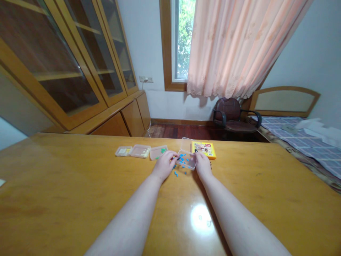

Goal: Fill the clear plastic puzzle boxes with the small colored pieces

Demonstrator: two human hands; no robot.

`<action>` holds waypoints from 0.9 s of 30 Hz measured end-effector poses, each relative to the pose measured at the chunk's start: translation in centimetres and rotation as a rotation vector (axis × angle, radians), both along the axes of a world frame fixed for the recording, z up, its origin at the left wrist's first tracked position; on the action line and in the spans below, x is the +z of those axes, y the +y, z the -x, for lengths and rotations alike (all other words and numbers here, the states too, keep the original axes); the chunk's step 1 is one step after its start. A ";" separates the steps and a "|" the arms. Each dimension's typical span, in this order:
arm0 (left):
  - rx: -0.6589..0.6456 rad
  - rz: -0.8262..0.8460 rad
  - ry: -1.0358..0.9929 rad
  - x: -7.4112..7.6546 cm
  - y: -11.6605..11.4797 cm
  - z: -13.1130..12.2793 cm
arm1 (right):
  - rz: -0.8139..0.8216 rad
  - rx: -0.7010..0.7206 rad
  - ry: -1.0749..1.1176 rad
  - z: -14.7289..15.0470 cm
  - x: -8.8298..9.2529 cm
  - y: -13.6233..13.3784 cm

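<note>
Both my arms reach forward over a glossy wooden table point(80, 199). My left hand point(164, 165) rests beside a small clear plastic box point(187, 156) with its lid up, fingers curled and pinched on a small dark piece I cannot name. Several small blue pieces point(181, 163) lie in the box and loose on the table between my hands. My right hand point(203, 164) lies at the box's right edge, fingers bent against it. Right behind it lies a yellow booklet point(204, 149).
Left of the open box stand three more small clear boxes point(141, 151), one with green pieces. Glass-door cabinets line the left wall. Beyond the table are a dark armchair point(234, 115), a curtained window and a bed at the right.
</note>
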State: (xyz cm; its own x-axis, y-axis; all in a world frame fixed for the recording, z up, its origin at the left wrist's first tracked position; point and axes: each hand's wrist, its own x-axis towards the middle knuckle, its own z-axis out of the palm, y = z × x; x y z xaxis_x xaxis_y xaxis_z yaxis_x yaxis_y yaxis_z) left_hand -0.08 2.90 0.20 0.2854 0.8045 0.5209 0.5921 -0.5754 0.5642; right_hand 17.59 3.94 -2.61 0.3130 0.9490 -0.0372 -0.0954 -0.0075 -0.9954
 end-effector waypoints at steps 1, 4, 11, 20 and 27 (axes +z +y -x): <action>-0.012 0.012 0.017 0.0 -0.1 -0.1 | -0.004 0.012 0.007 0.0 0.0 0.0; -0.052 0.041 0.051 0.2 -0.3 -0.1 | -0.004 0.026 0.024 0.1 0.0 -0.1; 0.076 0.100 0.005 -0.2 0.2 0.4 | -0.030 -0.081 0.053 -0.1 0.2 -0.1; 0.028 0.132 0.279 -1.0 0.2 0.1 | -0.043 -0.136 0.199 -0.3 -0.2 0.4; 0.077 0.128 0.348 -1.8 0.6 0.2 | -0.031 -0.122 0.219 -0.3 -0.3 0.4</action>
